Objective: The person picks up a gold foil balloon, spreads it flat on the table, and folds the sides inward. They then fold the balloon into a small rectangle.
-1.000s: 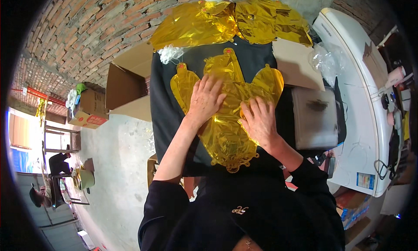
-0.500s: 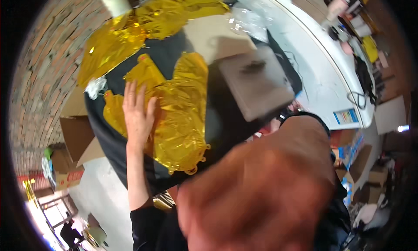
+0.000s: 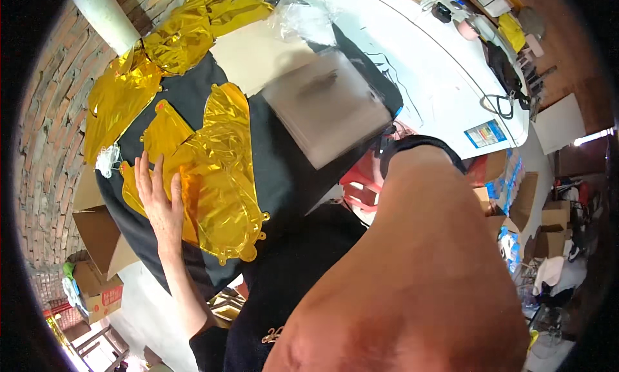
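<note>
My left hand (image 3: 158, 201) lies palm down with fingers spread on a flat, uninflated gold foil balloon (image 3: 222, 178). Small tabs stick out along the balloon's near end. Beneath it is a black cloth (image 3: 284, 178). Very close and large, my right arm (image 3: 412, 262) fills the lower right, with a black band (image 3: 419, 142) around its far part. The fingers of my right hand cannot be made out. More gold foil (image 3: 119, 104) lies at the far left, and a bundle of white string (image 3: 108, 158) sits by my left fingertips.
A stack of translucent plastic sheets or bags (image 3: 329, 111) rests right of the balloon, near a beige card (image 3: 251, 56) and crumpled clear plastic (image 3: 303, 17). A white surface (image 3: 425, 69) curves along the right. Cardboard boxes (image 3: 97, 233) stand at left, beside a brick wall (image 3: 55, 127).
The view has shifted, so the cloth and balloon appear farther left. My left hand stays on the balloon. My blurred right arm now shows more sharply, with more of its length in view.
</note>
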